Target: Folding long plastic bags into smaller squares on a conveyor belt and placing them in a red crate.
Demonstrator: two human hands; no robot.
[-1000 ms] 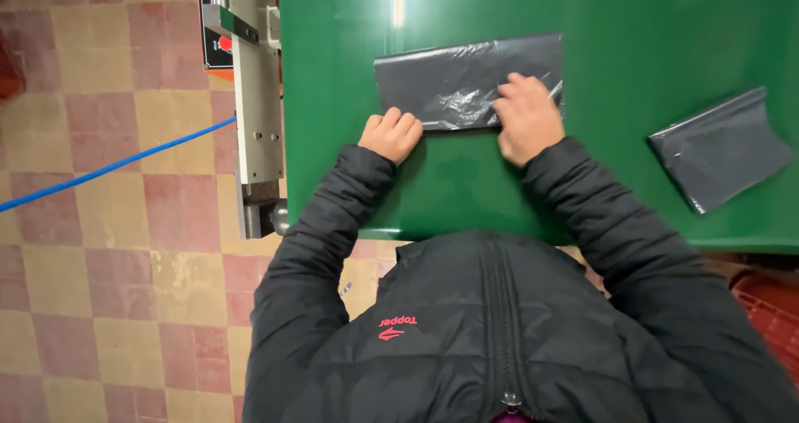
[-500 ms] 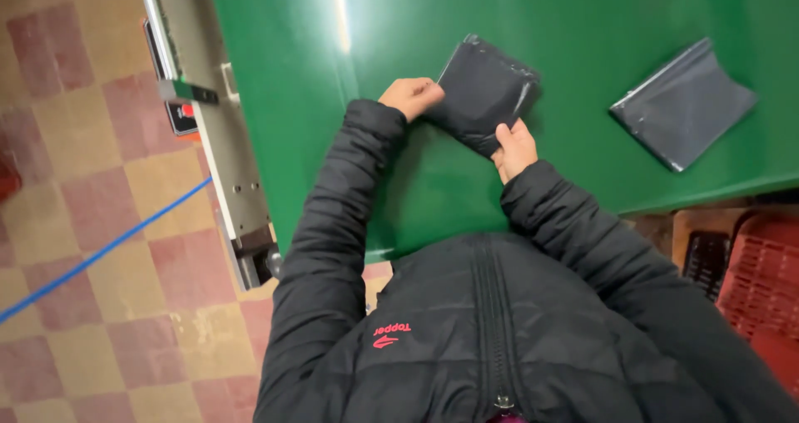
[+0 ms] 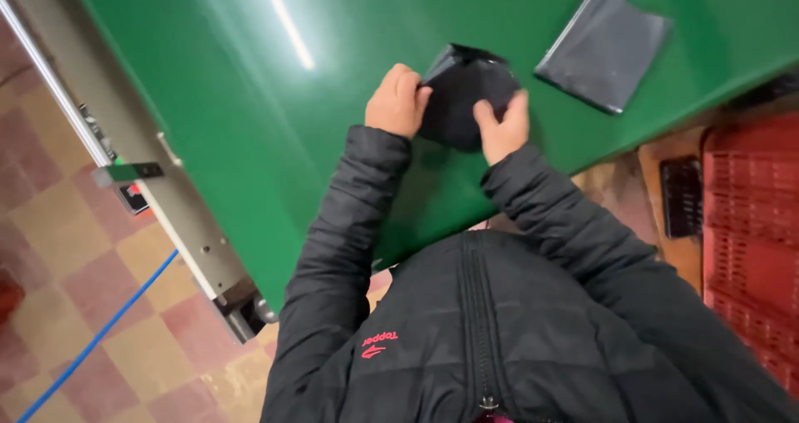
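Gripping from both sides, the left hand [image 3: 398, 100] curls its fingers shut around the left edge of a folded dark grey plastic bag [image 3: 463, 94] while the right hand [image 3: 503, 126] pinches the lower right corner, thumb over the top and fingers tucked behind. That bundle sits lifted just off the green table [image 3: 250, 107], near its front edge and close to the person's chest. The film looks thin, slick and faintly glossy, creased into a compact, roughly diamond-shaped wad with one crumpled flap poking up at the top. Judging by that, a tidy fold wants the edges lined up square and the air pressed out flat against the smooth surface, since slippery plastic like this tends to spring open unless both hands keep tension on it. Off to the right, well apart, a second flat dark grey plastic bag [image 3: 603, 47] lies near the table's right edge, rectangular and smooth. Beyond that edge, a red slatted plastic crate [image 3: 753, 223] sits low. Padded black jacket sleeves [image 3: 341, 248] frame it all.
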